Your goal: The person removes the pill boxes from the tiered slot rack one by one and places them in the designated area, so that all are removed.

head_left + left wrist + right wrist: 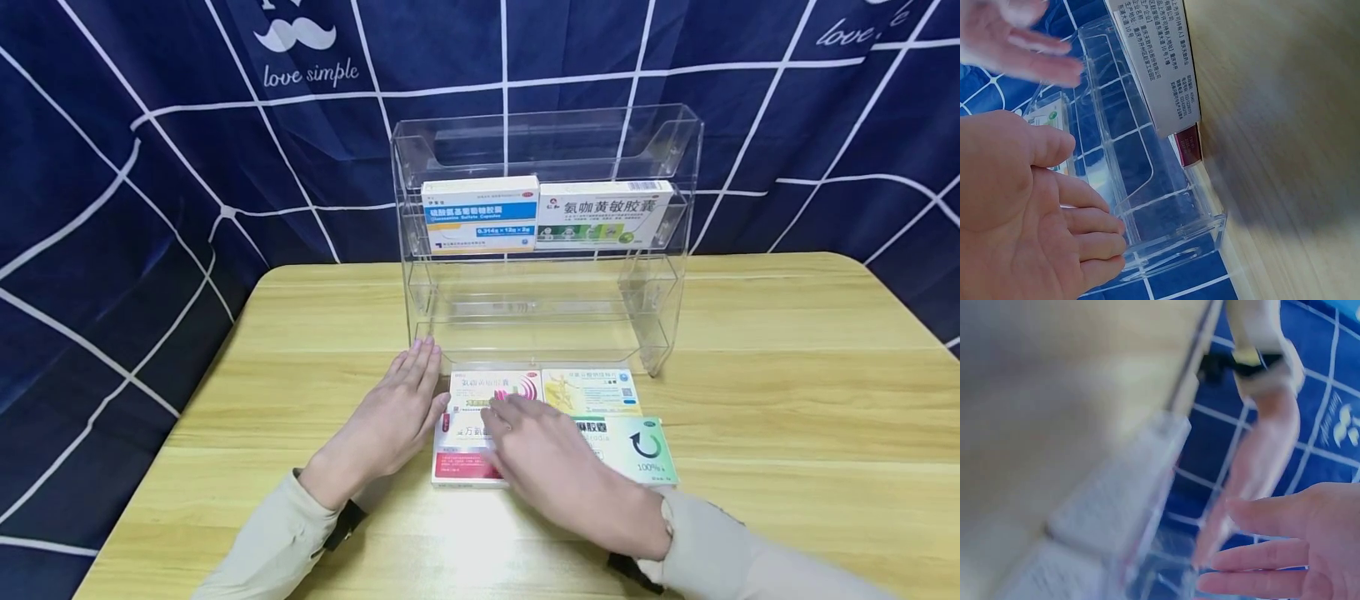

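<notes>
My left hand [397, 412] lies with fairly straight fingers beside the left edge of several medicine boxes, holding nothing. Over the same boxes hovers my right hand [555, 467], its fingers extended and its grip empty in the right wrist view. Two boxes lie behind: one with a pink swirl [487, 383] and a yellow-and-white one [600, 390]. In front are a red-and-white box [461, 467] and a green-and-white box [641, 450], partly covered by the right hand. The left wrist view shows a printed white box side [1160, 75] near the open left palm.
Behind the boxes stands a clear acrylic tiered rack [540, 333]. Its upper tier holds a blue-and-white medicine box [480, 218] and a white box with a green strip [603, 218]. A dark blue checked cloth [465, 50] hangs behind the wooden table [787, 400].
</notes>
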The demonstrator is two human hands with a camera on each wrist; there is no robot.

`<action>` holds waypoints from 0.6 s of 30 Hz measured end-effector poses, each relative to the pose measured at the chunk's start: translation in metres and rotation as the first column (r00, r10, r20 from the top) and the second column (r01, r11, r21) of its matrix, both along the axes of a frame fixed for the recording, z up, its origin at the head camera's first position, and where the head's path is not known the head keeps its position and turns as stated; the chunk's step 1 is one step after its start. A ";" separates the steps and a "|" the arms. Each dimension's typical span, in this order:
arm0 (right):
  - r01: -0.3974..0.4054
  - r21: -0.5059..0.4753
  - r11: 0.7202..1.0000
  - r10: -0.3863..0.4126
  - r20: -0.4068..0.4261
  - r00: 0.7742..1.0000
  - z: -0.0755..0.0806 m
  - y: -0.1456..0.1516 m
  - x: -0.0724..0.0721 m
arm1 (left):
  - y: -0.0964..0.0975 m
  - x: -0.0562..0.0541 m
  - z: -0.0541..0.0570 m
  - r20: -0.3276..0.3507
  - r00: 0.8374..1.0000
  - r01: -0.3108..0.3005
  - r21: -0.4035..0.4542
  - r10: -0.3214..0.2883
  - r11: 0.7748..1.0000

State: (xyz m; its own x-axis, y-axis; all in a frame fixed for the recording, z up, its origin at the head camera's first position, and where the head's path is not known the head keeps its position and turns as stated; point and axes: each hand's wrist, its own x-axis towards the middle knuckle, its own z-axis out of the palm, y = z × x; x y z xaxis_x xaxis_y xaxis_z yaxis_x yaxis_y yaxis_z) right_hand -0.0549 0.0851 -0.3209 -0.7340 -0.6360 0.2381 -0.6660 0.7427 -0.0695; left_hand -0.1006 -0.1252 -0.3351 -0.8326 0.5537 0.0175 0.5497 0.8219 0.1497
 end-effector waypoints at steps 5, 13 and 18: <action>0.061 -0.127 0.990 -0.064 -0.024 0.998 0.019 0.017 -0.017 | 0.000 0.000 0.001 -0.002 1.000 0.003 0.008 -0.003 1.000; 0.173 -0.166 0.971 -0.180 -0.029 0.983 0.043 0.048 -0.035 | 0.000 0.000 0.000 0.005 1.000 -0.003 0.000 0.003 1.000; 0.231 -0.171 0.958 -0.236 -0.006 0.972 0.049 0.063 -0.039 | 0.000 0.000 0.000 0.009 1.000 0.000 0.001 0.000 1.000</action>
State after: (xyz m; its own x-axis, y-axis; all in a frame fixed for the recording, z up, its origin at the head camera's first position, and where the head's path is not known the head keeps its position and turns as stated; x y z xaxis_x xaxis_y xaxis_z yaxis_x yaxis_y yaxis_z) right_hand -0.0934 0.1485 -0.2714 -0.8494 -0.3965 0.3484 -0.4786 0.8569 -0.1915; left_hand -0.1008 -0.1257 -0.3351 -0.8326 0.5538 0.0104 0.5485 0.8216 0.1551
